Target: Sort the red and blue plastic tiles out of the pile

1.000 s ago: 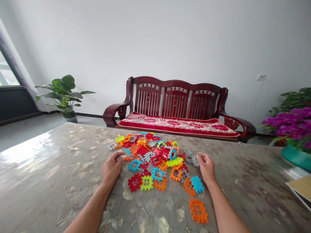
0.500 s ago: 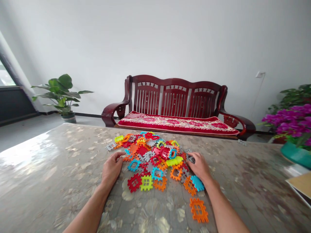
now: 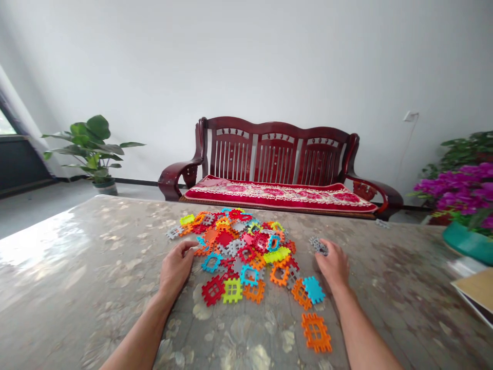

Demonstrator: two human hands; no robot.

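A pile of flat plastic interlocking tiles (image 3: 242, 246) in red, orange, grey, blue and lime lies on the patterned table (image 3: 96, 267). My left hand (image 3: 176, 267) rests at the pile's left edge, fingers curled loosely on the tabletop, holding nothing I can see. My right hand (image 3: 334, 264) sits at the pile's right side, fingers closed round grey tiles (image 3: 319, 245) drawn a little away from the heap. A blue tile (image 3: 313, 289) lies just left of my right wrist. One orange tile (image 3: 316, 332) lies apart, nearest me.
A dark red wooden bench (image 3: 277, 169) with a red cushion stands beyond the table. A green potted plant (image 3: 92, 151) is at the back left. Purple flowers in a teal pot (image 3: 464, 205) and papers (image 3: 475, 293) occupy the table's right side.
My right hand reached into the pile's right edge, closed on grey tiles and pulled them rightwards out of the heap. My left hand has stayed put.
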